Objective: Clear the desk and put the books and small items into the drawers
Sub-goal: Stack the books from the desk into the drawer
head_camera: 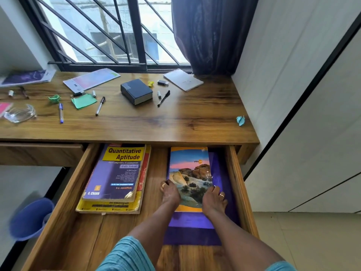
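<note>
Both hands are down in the open drawer [236,182], gripping the notebook [190,169] at its near end: left hand [170,192] curled on the left edge, right hand [214,200] curled on the right. The notebook lies flat on a purple folder [192,222] at the drawer's right side, with a book stack [117,173] at the left. Farther off, on the surface [185,122], lie a dark book [136,91] and pens [100,105].
</note>
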Motion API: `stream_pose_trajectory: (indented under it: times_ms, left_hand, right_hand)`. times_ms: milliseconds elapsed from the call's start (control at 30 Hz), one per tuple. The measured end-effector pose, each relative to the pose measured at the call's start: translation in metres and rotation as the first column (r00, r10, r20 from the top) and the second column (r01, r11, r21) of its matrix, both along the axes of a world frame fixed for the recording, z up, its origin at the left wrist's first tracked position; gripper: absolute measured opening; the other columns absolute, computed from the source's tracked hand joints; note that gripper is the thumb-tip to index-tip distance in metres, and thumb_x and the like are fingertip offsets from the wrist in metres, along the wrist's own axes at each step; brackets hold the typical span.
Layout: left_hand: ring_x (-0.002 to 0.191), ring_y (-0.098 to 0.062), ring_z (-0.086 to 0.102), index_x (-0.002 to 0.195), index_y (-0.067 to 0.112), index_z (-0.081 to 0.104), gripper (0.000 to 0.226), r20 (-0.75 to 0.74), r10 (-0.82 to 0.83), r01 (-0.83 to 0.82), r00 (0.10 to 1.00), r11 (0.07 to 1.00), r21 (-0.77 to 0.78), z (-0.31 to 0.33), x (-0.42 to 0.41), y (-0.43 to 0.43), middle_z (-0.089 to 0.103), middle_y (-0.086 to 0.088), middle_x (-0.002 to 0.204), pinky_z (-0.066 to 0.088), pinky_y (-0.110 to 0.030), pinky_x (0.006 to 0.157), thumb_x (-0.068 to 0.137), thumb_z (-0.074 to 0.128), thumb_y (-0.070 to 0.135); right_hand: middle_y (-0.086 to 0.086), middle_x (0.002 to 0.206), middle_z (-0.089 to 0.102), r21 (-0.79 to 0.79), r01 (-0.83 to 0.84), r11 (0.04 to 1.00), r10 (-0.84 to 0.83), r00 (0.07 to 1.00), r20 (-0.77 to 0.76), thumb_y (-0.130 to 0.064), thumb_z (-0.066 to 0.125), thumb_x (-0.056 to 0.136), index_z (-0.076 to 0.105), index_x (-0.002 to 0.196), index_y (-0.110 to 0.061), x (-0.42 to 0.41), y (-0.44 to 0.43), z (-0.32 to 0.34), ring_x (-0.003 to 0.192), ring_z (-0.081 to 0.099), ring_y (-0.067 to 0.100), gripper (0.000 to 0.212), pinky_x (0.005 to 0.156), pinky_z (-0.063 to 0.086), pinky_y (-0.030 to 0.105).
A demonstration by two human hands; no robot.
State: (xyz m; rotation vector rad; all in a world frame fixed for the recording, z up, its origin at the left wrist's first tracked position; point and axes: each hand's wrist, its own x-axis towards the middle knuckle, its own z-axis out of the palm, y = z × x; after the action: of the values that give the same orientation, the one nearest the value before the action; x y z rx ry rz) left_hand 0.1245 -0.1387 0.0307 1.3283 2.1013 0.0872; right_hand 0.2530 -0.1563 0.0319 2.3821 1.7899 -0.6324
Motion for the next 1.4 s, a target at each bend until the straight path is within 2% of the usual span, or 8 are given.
stream_pose_trajectory:
  times_ms: [167, 367, 600, 733, 1000, 1167, 1300, 1400]
  left_hand:
    - [0.132, -0.034, 0.035, 0.148, 0.006, 0.016, 0.062, -0.014, -0.103, 0.102, 0.995, 0.994, -0.032, 0.008, -0.003, -0.002, 0.022, -0.020, 0.147, 0.039, -0.038, 0.109, 0.094, 0.046, 0.005]
    - [0.139, -0.034, 0.019, 0.150, 0.011, 0.015, 0.065, -0.028, -0.179, 0.177, 0.983, 0.982, -0.067, 0.021, -0.008, -0.006, 0.020, -0.018, 0.150, 0.034, -0.040, 0.110, 0.094, 0.049, 0.008]
    - [0.146, -0.031, 0.006, 0.151, 0.008, 0.008, 0.069, -0.063, -0.165, 0.169, 0.984, 0.984, 0.054, 0.051, -0.034, -0.012, 0.010, -0.014, 0.157, 0.017, -0.039, 0.120, 0.093, 0.044, 0.004]
    - [0.147, -0.030, 0.001, 0.152, 0.009, 0.008, 0.066, -0.131, -0.147, 0.166, 0.980, 0.975, 0.146, 0.069, -0.072, -0.020, 0.006, -0.013, 0.158, 0.012, -0.038, 0.121, 0.094, 0.039, 0.006]
    - [0.145, -0.030, 0.009, 0.150, 0.007, 0.014, 0.061, -0.256, -0.125, 0.183, 0.959, 0.959, 0.217, 0.090, -0.185, -0.044, 0.010, -0.013, 0.158, 0.011, -0.035, 0.120, 0.097, 0.042, 0.015]
    - [0.144, -0.026, 0.013, 0.148, 0.005, 0.019, 0.055, -0.307, -0.077, 0.169, 0.949, 0.943, 0.287, 0.102, -0.282, -0.073, 0.018, -0.015, 0.154, 0.010, -0.032, 0.117, 0.097, 0.037, 0.015]
    - [0.142, -0.030, 0.014, 0.148, 0.008, 0.022, 0.058, -0.319, -0.005, 0.103, 0.948, 0.951, 0.292, 0.108, -0.373, -0.096, 0.012, -0.014, 0.156, 0.014, -0.033, 0.118, 0.096, 0.043, 0.022]
    - [0.142, -0.030, 0.014, 0.148, 0.010, 0.023, 0.056, -0.311, 0.045, 0.055, 0.949, 0.951, 0.303, 0.107, -0.435, -0.115, 0.012, -0.012, 0.156, 0.016, -0.035, 0.118, 0.097, 0.042, 0.018]
  right_hand:
    - [0.010, 0.143, 0.028, -0.060, -0.078, 0.995, 0.080, 0.996, 0.032, -0.006, 0.039, 0.095, 0.030, 0.141, -0.009, -0.003, 0.010, 0.006, 0.131, 0.033, 0.032, 0.046, 0.103, 0.033, 0.042]
    - [0.009, 0.147, 0.025, -0.064, -0.158, 0.985, 0.161, 0.986, 0.044, -0.006, 0.042, 0.094, 0.035, 0.140, -0.012, -0.019, 0.013, 0.019, 0.134, 0.030, 0.033, 0.047, 0.106, 0.032, 0.044]
    - [0.008, 0.145, 0.028, 0.068, -0.342, 0.937, 0.343, 0.939, 0.004, -0.003, 0.048, 0.090, 0.038, 0.138, -0.011, -0.067, 0.018, 0.041, 0.131, 0.034, 0.031, 0.049, 0.105, 0.034, 0.044]
    - [0.008, 0.140, 0.035, 0.138, -0.417, 0.898, 0.419, 0.908, 0.014, -0.006, 0.040, 0.092, 0.043, 0.132, -0.011, -0.105, 0.023, 0.058, 0.131, 0.034, 0.029, 0.040, 0.105, 0.034, 0.041]
    - [0.010, 0.143, 0.032, 0.220, -0.536, 0.815, 0.543, 0.839, 0.036, -0.016, 0.045, 0.093, 0.040, 0.136, -0.011, -0.227, 0.009, 0.079, 0.132, 0.032, 0.030, 0.043, 0.107, 0.035, 0.038]
    - [0.014, 0.144, 0.030, 0.251, -0.569, 0.783, 0.577, 0.815, 0.051, -0.012, 0.039, 0.095, 0.042, 0.133, -0.008, -0.327, -0.019, 0.090, 0.132, 0.032, 0.033, 0.038, 0.107, 0.033, 0.039]
    - [0.015, 0.141, 0.032, 0.309, -0.604, 0.734, 0.623, 0.781, 0.047, -0.023, 0.045, 0.093, 0.047, 0.128, -0.010, -0.414, -0.042, 0.100, 0.131, 0.033, 0.035, 0.037, 0.105, 0.035, 0.038]
    - [0.012, 0.140, 0.033, 0.333, -0.583, 0.741, 0.621, 0.784, -0.009, -0.016, 0.041, 0.094, 0.048, 0.127, -0.009, -0.474, -0.058, 0.108, 0.129, 0.035, 0.032, 0.034, 0.104, 0.035, 0.038]
